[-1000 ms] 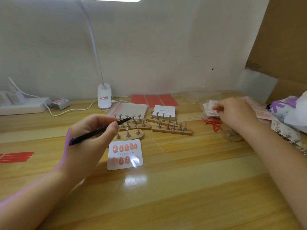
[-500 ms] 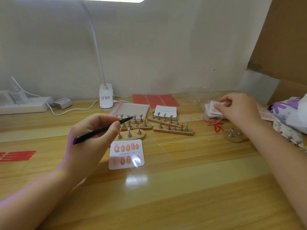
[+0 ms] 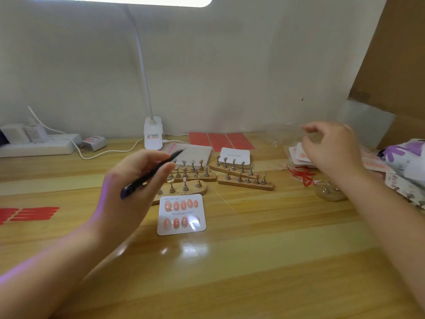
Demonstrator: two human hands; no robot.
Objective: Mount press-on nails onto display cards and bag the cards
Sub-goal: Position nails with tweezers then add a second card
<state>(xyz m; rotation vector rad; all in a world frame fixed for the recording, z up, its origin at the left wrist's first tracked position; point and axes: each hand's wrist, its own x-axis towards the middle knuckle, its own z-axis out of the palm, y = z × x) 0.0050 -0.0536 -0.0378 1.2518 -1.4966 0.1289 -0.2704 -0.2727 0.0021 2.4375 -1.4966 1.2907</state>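
The left hand is hovering above the counter, its grip clamped on a dark tweezer tool pinched between thumb and fingers; the tool is slanting up and away from that grip, its tip pointing toward the back of the counter. Just past the grip, wooden nail stands with small metal pegs are sitting in rows, a few pegs carrying nails. Below and to the right of the left grip, a white display card is lying flat on the counter, showing two rows of pink press-on nails and the print "Handmade Nail"; glare is covering the last spots of the lower row.

The right hand is raised well apart from the left one, blurred, its fingers loosely curled with thumb and forefinger apart; whether this grip is holding a thin clear bag cannot be told. Directly under this grip, a stack of filled cards is lying on the counter, with a red twist tie just beside the stack. Behind the left grip, a white lamp base is standing at the wall, and red strips are lying flat between the two hands, farther back.
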